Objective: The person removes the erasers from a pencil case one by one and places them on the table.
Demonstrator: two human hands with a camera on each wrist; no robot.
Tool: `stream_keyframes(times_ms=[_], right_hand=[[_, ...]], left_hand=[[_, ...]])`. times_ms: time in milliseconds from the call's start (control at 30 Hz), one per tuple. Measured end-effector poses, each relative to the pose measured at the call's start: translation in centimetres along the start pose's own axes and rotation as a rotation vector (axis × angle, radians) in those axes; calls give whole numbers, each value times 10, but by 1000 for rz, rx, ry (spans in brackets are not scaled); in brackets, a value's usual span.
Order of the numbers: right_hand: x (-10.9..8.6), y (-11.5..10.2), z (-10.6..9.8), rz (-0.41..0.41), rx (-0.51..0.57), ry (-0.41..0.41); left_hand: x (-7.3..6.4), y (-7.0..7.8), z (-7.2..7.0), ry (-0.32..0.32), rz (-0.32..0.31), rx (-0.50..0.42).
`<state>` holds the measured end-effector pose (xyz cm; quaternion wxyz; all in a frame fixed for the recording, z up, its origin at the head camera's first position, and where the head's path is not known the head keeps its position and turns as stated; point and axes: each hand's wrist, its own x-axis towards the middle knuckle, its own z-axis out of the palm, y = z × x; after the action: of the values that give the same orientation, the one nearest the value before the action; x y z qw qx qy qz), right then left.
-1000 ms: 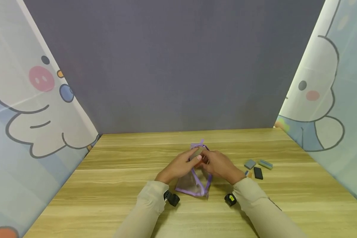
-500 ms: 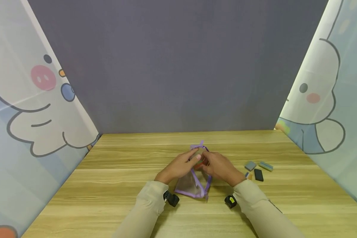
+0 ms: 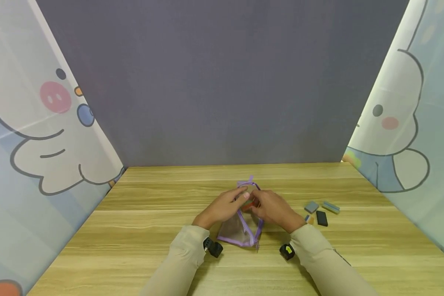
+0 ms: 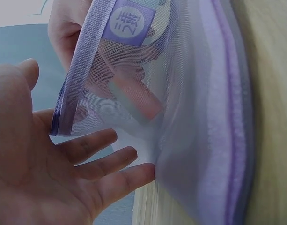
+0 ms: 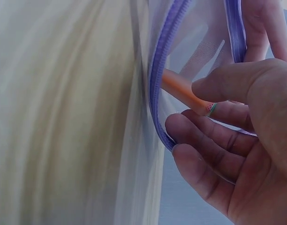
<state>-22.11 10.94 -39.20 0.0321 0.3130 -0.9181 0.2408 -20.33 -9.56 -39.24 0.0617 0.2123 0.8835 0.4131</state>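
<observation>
A grey mesh zip pouch [image 3: 233, 230] with purple edging lies on the table, its zipped side parted. My left hand [image 3: 222, 207] is at the pouch's left side; in the left wrist view its fingers [image 4: 120, 183] are nearly straight and touch the mesh and zip edge. My right hand [image 3: 274, 207] reaches into the opening from the right. Between thumb and index finger it pinches a small red-and-green block [image 5: 185, 91] that looks like an eraser. Through the mesh, the left wrist view shows this eraser [image 4: 138, 98] inside the pouch. Part of it is hidden by my fingers.
To the right lie a grey block [image 3: 311, 206], a blue-and-green bar [image 3: 331, 207], a black block [image 3: 322, 218] and a blue-and-orange piece [image 3: 309, 219] partly behind my right wrist. A thin dark item [image 3: 342, 257] shows beside my right sleeve. A grey panel [image 3: 222, 82] stands behind the table.
Over the last second the red-and-green eraser has come into clearer sight between the hands, at the pouch's opening. Both hands stay almost in place; the view has shifted slightly.
</observation>
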Motion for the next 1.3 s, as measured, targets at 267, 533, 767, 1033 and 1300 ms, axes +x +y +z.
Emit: stream_keyframes(times_ms=[267,533,767,1033,1300], right_hand=[[0,1,0,-10,18,-15],[-1,3,1,-34,-3,-1],[0,1,1,-5,-12,-10],[1,2,1,30,19,4],[-2,2,0,66,86,29]], left_hand=[[1,-2,0,8,18,13],[2,-1,0,10,34,13],[2,-4,-1,18,36,32],[3,-6,-3,39,27,29],[5,-8,-2,45,37,88]])
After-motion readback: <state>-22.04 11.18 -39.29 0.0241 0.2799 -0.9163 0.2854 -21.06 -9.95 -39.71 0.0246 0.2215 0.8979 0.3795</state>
